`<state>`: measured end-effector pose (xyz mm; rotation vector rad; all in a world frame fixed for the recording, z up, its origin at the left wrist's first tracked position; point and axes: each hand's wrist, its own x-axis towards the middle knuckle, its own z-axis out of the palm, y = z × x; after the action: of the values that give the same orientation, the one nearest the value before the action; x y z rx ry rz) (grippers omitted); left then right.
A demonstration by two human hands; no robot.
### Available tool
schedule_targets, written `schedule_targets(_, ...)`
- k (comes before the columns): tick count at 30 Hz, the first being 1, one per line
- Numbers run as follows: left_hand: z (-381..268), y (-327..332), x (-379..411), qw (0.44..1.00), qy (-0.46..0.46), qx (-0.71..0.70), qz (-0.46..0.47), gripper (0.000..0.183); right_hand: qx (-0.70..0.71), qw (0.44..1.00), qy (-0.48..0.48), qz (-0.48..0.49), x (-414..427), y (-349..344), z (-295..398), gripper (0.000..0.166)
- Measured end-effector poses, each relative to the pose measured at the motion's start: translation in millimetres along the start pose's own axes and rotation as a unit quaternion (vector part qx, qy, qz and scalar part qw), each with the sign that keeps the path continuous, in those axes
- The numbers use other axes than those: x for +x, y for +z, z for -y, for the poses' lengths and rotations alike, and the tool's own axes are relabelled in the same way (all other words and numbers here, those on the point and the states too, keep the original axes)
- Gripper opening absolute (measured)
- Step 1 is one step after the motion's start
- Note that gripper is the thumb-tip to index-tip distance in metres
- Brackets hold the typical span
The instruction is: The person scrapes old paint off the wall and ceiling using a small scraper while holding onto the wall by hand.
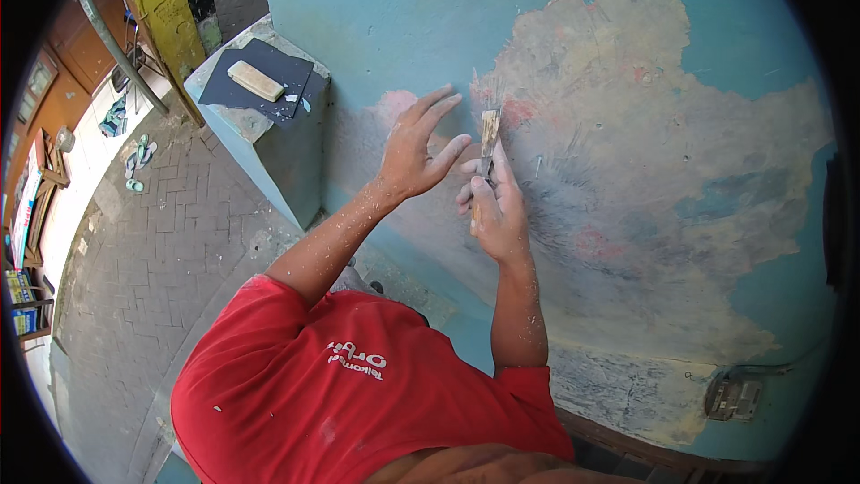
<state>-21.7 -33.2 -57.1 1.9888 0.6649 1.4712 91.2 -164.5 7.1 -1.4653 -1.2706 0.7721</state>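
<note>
My right hand grips a scraper, probably a putty knife, by its handle. The flat blade points up the picture and looks worn or smeared with pale residue. Part of the handle is hidden by my fingers. To its left, my left hand is raised with fingers spread and holds nothing. White dust and flakes cover both hands and forearms. Before me stands a light blue painted wall. A large bare patch on it shows grey plaster with pinkish spots and dark scratch marks. Whether the blade touches the wall, I cannot tell.
Left of my hands a concrete ledge juts out, with dark sandpaper-like sheets and a pale block on top. An electric meter is fixed low right. Sandals lie on the paving; a metal pole leans beyond.
</note>
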Motion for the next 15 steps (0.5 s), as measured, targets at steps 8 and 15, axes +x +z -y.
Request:
schedule_targets(8,-27,6,22,0.987,0.16,-0.009,-0.007,0.054,-0.083,0.996,0.037,-0.003,19,-25,50,0.055)
schedule_targets(15,-16,-4,40,0.99,0.138,-0.007,-0.034,0.054,-0.003,0.999,0.042,-0.005,24,-23,51,0.056)
